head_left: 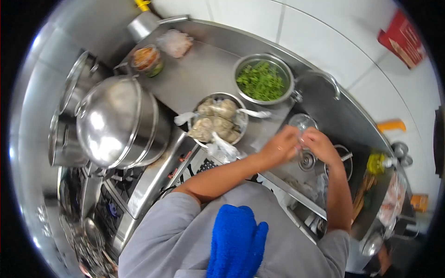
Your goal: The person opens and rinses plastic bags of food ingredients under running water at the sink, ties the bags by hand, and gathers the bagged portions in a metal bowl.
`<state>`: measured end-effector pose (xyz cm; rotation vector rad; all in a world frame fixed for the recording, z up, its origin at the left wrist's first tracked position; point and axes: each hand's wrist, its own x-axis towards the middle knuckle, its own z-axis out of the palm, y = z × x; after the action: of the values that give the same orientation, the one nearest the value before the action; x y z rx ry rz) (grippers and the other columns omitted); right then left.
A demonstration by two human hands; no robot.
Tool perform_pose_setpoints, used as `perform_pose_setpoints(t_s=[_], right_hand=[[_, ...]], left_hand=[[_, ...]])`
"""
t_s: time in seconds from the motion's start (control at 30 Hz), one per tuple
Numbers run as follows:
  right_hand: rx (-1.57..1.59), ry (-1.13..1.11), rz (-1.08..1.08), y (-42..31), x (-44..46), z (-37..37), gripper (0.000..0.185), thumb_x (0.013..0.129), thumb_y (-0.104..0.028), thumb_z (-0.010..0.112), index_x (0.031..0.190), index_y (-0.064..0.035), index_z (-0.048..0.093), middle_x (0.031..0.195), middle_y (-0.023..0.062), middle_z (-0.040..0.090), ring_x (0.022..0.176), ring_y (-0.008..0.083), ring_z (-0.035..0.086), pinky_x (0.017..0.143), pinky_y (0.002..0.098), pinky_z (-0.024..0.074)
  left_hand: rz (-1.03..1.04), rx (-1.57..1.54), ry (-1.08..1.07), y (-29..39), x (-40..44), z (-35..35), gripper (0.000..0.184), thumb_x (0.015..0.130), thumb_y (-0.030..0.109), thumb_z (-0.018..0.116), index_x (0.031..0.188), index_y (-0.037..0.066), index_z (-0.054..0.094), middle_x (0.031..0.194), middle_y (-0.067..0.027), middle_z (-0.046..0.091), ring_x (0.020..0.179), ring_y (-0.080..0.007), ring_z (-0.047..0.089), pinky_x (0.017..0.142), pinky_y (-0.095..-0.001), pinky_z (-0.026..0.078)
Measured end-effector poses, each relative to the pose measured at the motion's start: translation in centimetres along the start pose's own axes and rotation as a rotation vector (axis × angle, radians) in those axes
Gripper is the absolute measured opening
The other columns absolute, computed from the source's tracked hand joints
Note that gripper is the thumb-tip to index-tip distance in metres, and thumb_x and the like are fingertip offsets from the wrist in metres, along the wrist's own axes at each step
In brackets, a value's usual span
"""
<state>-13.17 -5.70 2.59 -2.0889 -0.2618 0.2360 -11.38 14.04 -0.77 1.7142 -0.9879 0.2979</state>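
My left hand (281,147) and my right hand (320,145) come together over the sink (320,104). The fingers of both are closed, pinched close to each other, and whatever is between them is too small and blurred to make out. Just beyond them in the sink is a clear, shiny bowl-like item (303,122). Below the hands I see the round drain (307,161). Left of my left forearm, a metal bowl (244,134) holds several tied plastic bags of pale, greyish food (215,118). Behind that stands a steel bowl of chopped green leaves (262,81).
A large lidded steel pot (113,123) stands on the stove (113,204) at left. On the counter are a tub of orange food (147,59) and a plastic bag (175,42). The faucet (331,83) arches over the sink; a yellow bottle (378,163) stands at right.
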Motion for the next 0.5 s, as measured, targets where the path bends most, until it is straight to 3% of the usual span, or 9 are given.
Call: perform_pose_setpoints(t_s=[0.07,0.1,0.13,0.23,0.3,0.33,0.4,0.47,0.5], right_hand=[[0.160,0.006,0.375,-0.3,0.4,1.4,0.025,0.086,-0.026,0.059,0.081,-0.0017,0.061,0.073,0.0010,0.055,0.062,0.0133,0.052,0.058,0.0266,0.0414],[0.340,-0.002,0.454,0.7,0.7,2.1,0.026,0.086,-0.028,0.059,0.081,-0.0032,0.061,0.070,-0.0013,0.052,0.058,0.0116,0.051,0.054,0.0252,0.0393],[0.526,-0.011,0.529,1.9,0.9,3.1,0.027,0.086,-0.031,0.059,0.081,-0.0048,0.060,0.067,-0.0035,0.050,0.055,0.0098,0.049,0.050,0.0238,0.0372],[0.646,0.027,0.601,3.0,1.6,6.2,0.019,0.086,-0.024,0.061,0.085,-0.0058,0.059,0.066,-0.0023,0.051,0.055,0.0079,0.047,0.049,0.0217,0.0363],[-0.048,0.779,-0.016,1.4,2.1,9.8,0.015,0.082,-0.016,0.063,0.085,-0.0040,0.056,0.069,0.0041,0.054,0.059,0.0138,0.053,0.053,0.0267,0.0432],[-0.048,0.786,-0.010,0.1,1.8,10.7,0.015,0.082,-0.016,0.063,0.085,-0.0040,0.056,0.069,0.0041,0.054,0.059,0.0138,0.053,0.053,0.0267,0.0432],[0.176,0.773,0.164,-3.0,1.1,11.7,0.014,0.079,-0.007,0.065,0.088,-0.0041,0.055,0.074,0.0090,0.057,0.064,0.0181,0.057,0.060,0.0300,0.0465],[0.196,0.699,0.131,-1.9,1.8,14.4,0.015,0.077,-0.006,0.065,0.088,-0.0040,0.055,0.076,0.0089,0.056,0.066,0.0191,0.057,0.061,0.0303,0.0465],[0.208,0.625,0.090,-1.7,2.3,15.1,0.016,0.076,-0.005,0.066,0.087,-0.0039,0.054,0.079,0.0089,0.056,0.067,0.0200,0.057,0.063,0.0305,0.0464]], left_hand=[[-0.263,-0.079,-0.004,-0.3,-0.5,-0.8,0.018,0.073,0.002,0.068,0.088,0.002,0.057,0.105,-0.0147,0.052,0.080,-0.0264,0.054,0.071,-0.0343,0.046],[-0.437,-0.143,0.017,-0.2,-0.3,-1.2,0.018,0.073,0.002,0.069,0.088,0.002,0.059,0.102,-0.0140,0.054,0.078,-0.0236,0.055,0.069,-0.0332,0.047],[-0.434,-0.164,-0.008,-1.0,-0.9,-1.2,0.018,0.073,0.002,0.069,0.088,0.002,0.059,0.102,-0.0140,0.054,0.078,-0.0236,0.055,0.069,-0.0332,0.047],[-0.324,-0.001,-0.048,-3.2,-2.7,-0.6,0.014,0.077,0.006,0.067,0.089,0.001,0.061,0.089,-0.0113,0.060,0.073,-0.0180,0.054,0.065,-0.0285,0.045],[-0.656,-0.036,0.080,-3.3,-2.8,-0.8,0.012,0.080,0.009,0.065,0.089,0.001,0.062,0.076,-0.0046,0.061,0.074,-0.0127,0.053,0.061,-0.0248,0.042],[-0.654,-0.038,0.072,-3.6,-3.0,-0.8,0.012,0.080,0.009,0.065,0.089,0.001,0.062,0.076,-0.0046,0.061,0.074,-0.0127,0.053,0.061,-0.0248,0.042],[-0.926,-0.362,0.238,-4.6,-3.7,-0.8,0.005,0.081,0.007,0.062,0.085,0.004,0.063,0.082,-0.0029,0.061,0.072,-0.0109,0.054,0.067,-0.0255,0.043],[-0.913,-0.343,0.265,-4.2,-3.1,-1.4,0.006,0.082,0.007,0.062,0.086,0.003,0.062,0.088,-0.0011,0.060,0.076,-0.0087,0.053,0.070,-0.0242,0.043],[-0.948,-0.503,0.380,-4.7,-3.1,-1.2,0.007,0.084,0.010,0.062,0.088,0.004,0.060,0.085,-0.0016,0.059,0.072,-0.0093,0.053,0.065,-0.0234,0.044]])
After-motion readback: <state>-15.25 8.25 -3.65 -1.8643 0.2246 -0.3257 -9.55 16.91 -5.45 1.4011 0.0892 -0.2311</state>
